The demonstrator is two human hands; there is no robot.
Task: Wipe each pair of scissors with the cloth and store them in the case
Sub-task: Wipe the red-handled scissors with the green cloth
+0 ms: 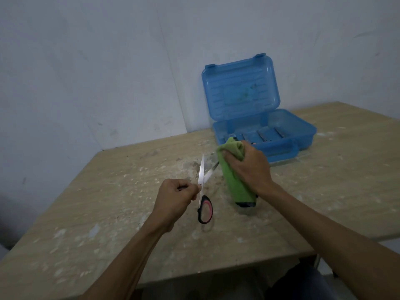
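So, status on the wipe? — K

Mid-wipe. My left hand is clamped on one handle of the scissors. Blades are spread with the tips pointing far, held just above the middle of the table, going by the shadow. The other handle loop hangs free on the near side. My right hand is fisted round the green cloth, just right of the blades. — me

Cloth on steel? — K

The right blade runs up to the cloth's left edge. Its tip looks tucked under, but I can't confirm contact. The left blade is bare. — me

How will you run it? — K

My read: pinch the blade flat through the cloth and stroke from pivot to tip, never with the edge toward my fingers. Left hand stays rigid so the blades can't snap together on the cloth. Do both faces, then the other blade, then the pivot. The table is covered in white grit, so no setting the scissors down between strokes. — me

Stowing? — K

The blue case sits far right on the table, with its lid standing upright near the wall. Something is in the tray, too blurry to name. I'll close the blades first, then lay the scissors flat inside. — me
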